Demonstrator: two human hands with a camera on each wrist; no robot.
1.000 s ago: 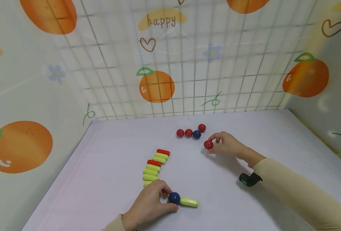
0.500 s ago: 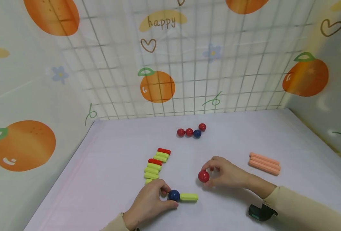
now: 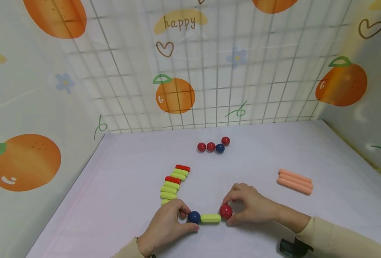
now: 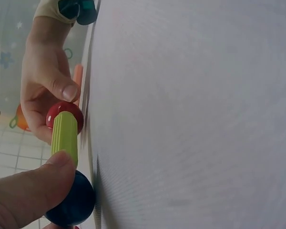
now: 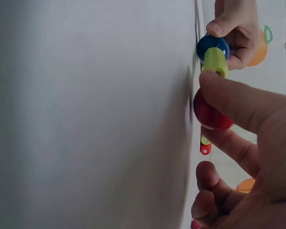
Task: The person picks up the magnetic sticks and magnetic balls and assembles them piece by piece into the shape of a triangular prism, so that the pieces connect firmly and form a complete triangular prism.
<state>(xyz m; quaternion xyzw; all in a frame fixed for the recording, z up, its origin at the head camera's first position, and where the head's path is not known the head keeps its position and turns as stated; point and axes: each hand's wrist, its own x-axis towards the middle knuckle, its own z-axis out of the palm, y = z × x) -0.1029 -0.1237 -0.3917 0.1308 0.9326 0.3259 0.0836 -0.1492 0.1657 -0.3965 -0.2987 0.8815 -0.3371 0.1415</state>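
My left hand (image 3: 168, 225) pinches a dark blue ball (image 3: 194, 217) between thumb and fingers, low over the white table. A short yellow-green rod (image 3: 210, 218) sticks out from the ball's right side. At the rod's other end my right hand (image 3: 253, 206) pinches a red ball (image 3: 225, 211). In the head view that ball is right at the rod's tip; whether the two are joined I cannot tell. The right wrist view shows my thumb across the red ball (image 5: 210, 112), with the rod (image 5: 215, 59) and blue ball (image 5: 213, 46) beyond it.
Several yellow-green and red rods (image 3: 170, 185) lie in a curved row left of centre, partly behind my left hand. Further back sit red balls (image 3: 211, 147) and another blue ball (image 3: 220, 148). Orange-pink longer rods (image 3: 295, 182) lie at the right. A patterned curtain (image 3: 210, 71) stands behind the table.
My right hand has brought the red ball from the back right toward me and left, to the rod's free end. The rod has turned slightly level. My left hand has stayed nearly still.
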